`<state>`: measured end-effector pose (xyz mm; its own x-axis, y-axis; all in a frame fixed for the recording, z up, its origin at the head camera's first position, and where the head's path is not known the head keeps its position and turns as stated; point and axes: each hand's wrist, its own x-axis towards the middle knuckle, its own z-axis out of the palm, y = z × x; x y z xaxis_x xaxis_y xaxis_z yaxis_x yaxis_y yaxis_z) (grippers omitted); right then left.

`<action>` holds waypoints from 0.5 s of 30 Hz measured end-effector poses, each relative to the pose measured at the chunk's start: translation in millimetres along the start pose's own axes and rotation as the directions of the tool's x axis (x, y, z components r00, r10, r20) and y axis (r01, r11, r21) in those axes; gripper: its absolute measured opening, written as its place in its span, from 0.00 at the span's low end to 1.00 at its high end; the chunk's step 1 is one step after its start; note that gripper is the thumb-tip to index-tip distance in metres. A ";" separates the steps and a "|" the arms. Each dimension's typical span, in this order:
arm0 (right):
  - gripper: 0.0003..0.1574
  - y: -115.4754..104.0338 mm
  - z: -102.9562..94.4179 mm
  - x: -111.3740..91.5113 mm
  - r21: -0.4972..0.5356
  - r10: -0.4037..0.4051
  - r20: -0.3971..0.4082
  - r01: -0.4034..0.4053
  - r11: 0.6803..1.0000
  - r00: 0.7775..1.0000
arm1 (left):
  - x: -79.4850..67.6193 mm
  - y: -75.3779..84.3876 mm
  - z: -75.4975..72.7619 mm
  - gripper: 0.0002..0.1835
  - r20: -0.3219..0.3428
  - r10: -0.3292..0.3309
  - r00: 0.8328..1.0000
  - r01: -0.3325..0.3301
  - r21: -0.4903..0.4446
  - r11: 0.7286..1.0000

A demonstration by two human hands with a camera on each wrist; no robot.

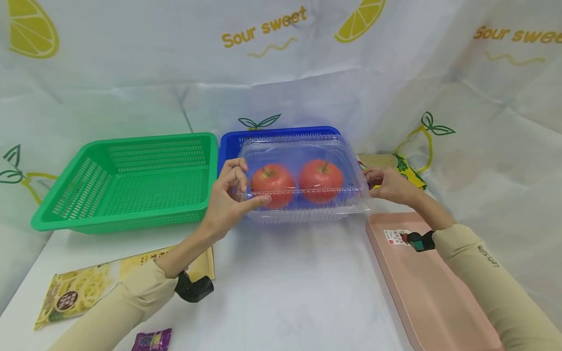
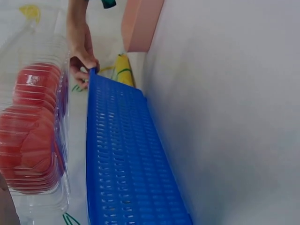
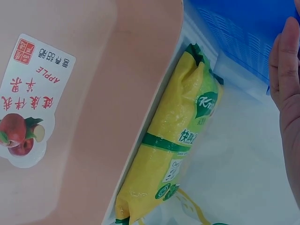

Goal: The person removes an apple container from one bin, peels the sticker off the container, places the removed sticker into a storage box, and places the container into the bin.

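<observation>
A clear plastic clamshell box [image 1: 303, 214] holds two red apples [image 1: 273, 183]. My left hand [image 1: 226, 200] grips its left end, thumb along the front edge and fingers curled at the side. Partly hidden by the box in the head view is a blue slotted basket [image 1: 281, 131]; in the left wrist view the box hangs beside the basket, outside its wall. My right hand [image 1: 392, 186] pinches the rim at the basket's right end, as the left wrist view shows.
On the left stands a green basket [image 1: 57, 219], with a yellow noodle packet [image 1: 83, 287] and purple packet [image 1: 151, 340] in front. A pink tray [image 1: 421, 278] bearing an apple label lies at the right. Behind it rests a yellow-green bag [image 3: 159, 154].
</observation>
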<state>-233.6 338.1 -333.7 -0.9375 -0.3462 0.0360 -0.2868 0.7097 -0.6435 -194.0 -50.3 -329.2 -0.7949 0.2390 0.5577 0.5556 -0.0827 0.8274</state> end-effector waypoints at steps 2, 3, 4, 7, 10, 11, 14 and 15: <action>0.12 -0.4 0.5 0.0 0.000 0.006 0.000 -0.006 1.000 1.000 | 2.8 -3.1 -0.5 0.22 0.004 0.001 1.000 -0.001 0.012 1.000; 0.12 -0.5 1.0 0.0 0.002 0.006 0.000 -0.006 1.000 1.000 | 4.1 -4.5 -0.7 0.21 0.004 0.001 1.000 -0.001 0.020 1.000; 0.12 -0.8 1.4 -0.1 0.004 0.005 0.000 -0.005 1.000 1.000 | 5.5 -5.8 -0.7 0.21 0.003 0.000 1.000 0.000 0.027 1.000; 0.11 -0.6 2.7 -0.2 0.009 -0.004 -0.001 0.004 1.000 1.000 | 9.9 -10.2 -0.8 0.21 -0.006 -0.001 1.000 0.001 0.052 0.999; 0.11 -1.2 4.2 -0.4 0.026 -0.011 0.000 0.011 1.000 1.000 | 15.1 -14.8 -1.2 0.20 -0.016 0.005 1.000 -0.004 0.059 0.998; 0.11 -1.5 4.8 -0.1 0.025 -0.009 -0.003 0.009 1.000 1.000 | 16.7 -16.5 -1.5 0.20 -0.020 0.008 1.000 -0.007 0.059 0.998; 0.14 -3.0 6.9 0.9 0.017 -0.002 -0.013 0.002 1.000 1.000 | 21.6 -21.4 -3.3 0.20 -0.032 0.020 0.999 -0.019 0.043 0.999; 0.15 -3.5 7.7 1.3 0.012 -0.001 -0.017 0.001 1.000 1.000 | 23.2 -23.2 -4.1 0.21 -0.037 0.023 0.999 -0.022 0.037 0.999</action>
<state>-232.3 330.5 -337.2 -0.9406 -0.3358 0.0497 -0.2852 0.7022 -0.6523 -226.3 -46.7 -335.2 -0.7902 0.2012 0.5788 0.5814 -0.0521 0.8119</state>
